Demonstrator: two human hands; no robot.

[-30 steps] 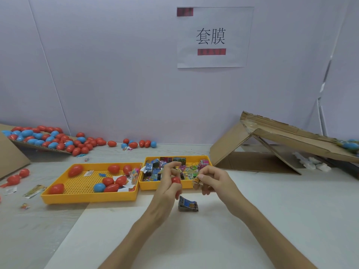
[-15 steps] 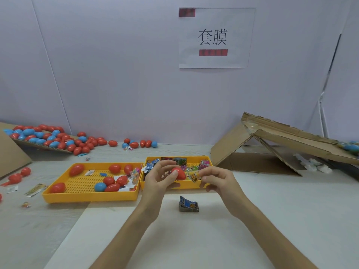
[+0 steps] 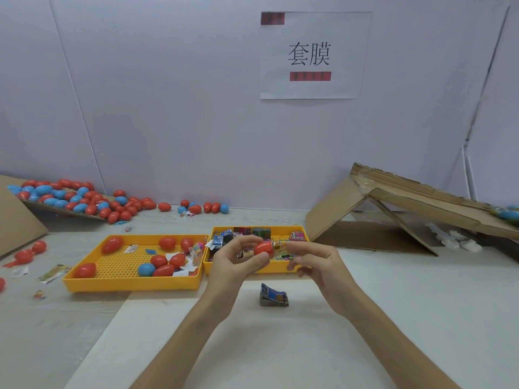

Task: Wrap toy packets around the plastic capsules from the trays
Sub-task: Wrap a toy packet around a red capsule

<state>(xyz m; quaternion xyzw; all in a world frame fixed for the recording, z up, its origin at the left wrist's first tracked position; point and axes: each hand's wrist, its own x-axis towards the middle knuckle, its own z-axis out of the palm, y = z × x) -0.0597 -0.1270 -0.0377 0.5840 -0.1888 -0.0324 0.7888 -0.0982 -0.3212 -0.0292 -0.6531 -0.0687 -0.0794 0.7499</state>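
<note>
Left hand (image 3: 238,261) has its fingers curled round a red egg-shaped plastic capsule (image 3: 263,249) over the yellow plastic packet tray (image 3: 233,270), right hand (image 3: 314,262) pinching a colourful crinkly toy packet (image 3: 280,248) against its end.

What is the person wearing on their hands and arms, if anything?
Nothing that shows. The left hand and the right hand are bare, with no gloves and no ring or watch that I can make out. Both forearms are uncovered down to the picture's bottom edge, with no sleeve in view.
</note>
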